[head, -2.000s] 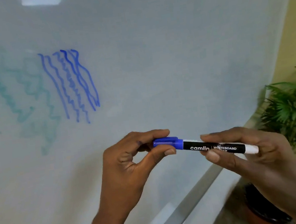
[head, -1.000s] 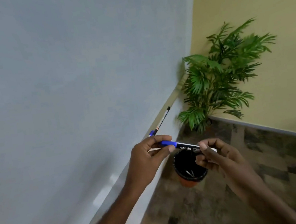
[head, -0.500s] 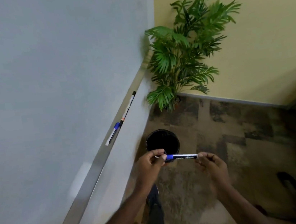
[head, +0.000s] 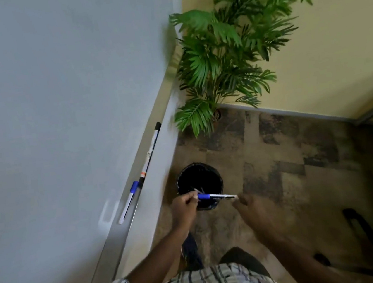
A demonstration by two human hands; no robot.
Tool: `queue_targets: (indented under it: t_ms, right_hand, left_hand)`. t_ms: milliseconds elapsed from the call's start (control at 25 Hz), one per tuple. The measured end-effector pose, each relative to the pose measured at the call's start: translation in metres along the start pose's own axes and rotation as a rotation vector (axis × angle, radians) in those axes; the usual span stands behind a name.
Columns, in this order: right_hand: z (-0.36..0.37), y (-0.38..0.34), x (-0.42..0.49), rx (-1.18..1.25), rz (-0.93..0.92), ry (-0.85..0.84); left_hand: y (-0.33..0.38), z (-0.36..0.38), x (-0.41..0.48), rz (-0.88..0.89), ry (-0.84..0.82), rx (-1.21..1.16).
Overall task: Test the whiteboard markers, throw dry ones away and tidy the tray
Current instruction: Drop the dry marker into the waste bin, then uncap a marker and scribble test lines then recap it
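Note:
My left hand [head: 183, 209] pinches the blue cap end of a blue whiteboard marker [head: 216, 195], which lies level above the near rim of a round black bin [head: 180, 177] on the floor. My right hand [head: 251, 208] is blurred at the marker's white tail end, and its grip is unclear. Pale stick shapes [head: 199, 190] show inside the bin. On the whiteboard's metal tray [head: 122, 235] lie a blue-capped marker [head: 129, 200] and, end to end beyond it, a black-capped marker [head: 151, 150].
The whiteboard [head: 55, 87] fills the left side. A green potted plant [head: 227, 48] stands in the corner beyond the bin against a yellow wall. My shoes and checked shirt are at the bottom, on a mottled brown floor, with a dark object at lower right.
My view swung from the scribbled board down to the floor. Both hands carried the capped blue marker down over the bin, and my right hand has slipped back to its tail end.

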State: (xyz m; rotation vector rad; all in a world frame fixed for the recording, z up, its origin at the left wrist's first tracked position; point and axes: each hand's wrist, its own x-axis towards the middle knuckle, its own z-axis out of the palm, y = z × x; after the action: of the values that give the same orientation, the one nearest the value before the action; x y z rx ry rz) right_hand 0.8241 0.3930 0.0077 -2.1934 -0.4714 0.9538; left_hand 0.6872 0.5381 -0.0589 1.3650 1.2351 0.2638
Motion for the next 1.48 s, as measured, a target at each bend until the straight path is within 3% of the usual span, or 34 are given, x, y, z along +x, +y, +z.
queue_targets:
  t_ms: [120,280,400,520,880,1120,1320,1480]
  right_hand:
    - [0.012,-0.015,0.049,0.081,0.076,-0.079]
    - [0.017,-0.017,0.118,0.11,0.126,-0.105]
    - [0.01,-0.009,0.168,-0.259,0.104,-0.272]
    - [-0.002,0.001,0.213,-0.644,-0.144,-0.318]
    - [-0.013,-0.014,0.262,-0.888,-0.494,-0.458]
    - [0.022,-0.039,0.246,-0.84,-0.74,-0.513]
    - [0.058,-0.069,0.213,-0.747,-0.884,-0.489]
    - [0.088,-0.08,0.184,-0.762,-0.985,-0.497]
  left_hand:
    - [0.009,0.004,0.036,-0.015,-0.041,0.1]
    - [0.025,0.014,0.083,-0.084,-0.187,-0.009]
    - [0.029,0.017,0.116,-0.155,-0.263,0.014]
    - [0.006,0.014,0.148,-0.139,-0.24,0.016]
    - [0.004,0.026,0.137,0.201,-0.035,0.508]
    - [0.006,0.021,0.099,0.264,0.14,0.565]
    - [0.001,-0.016,0.061,0.376,0.265,0.588]
    - [-0.024,-0.053,0.036,0.36,0.367,0.566]
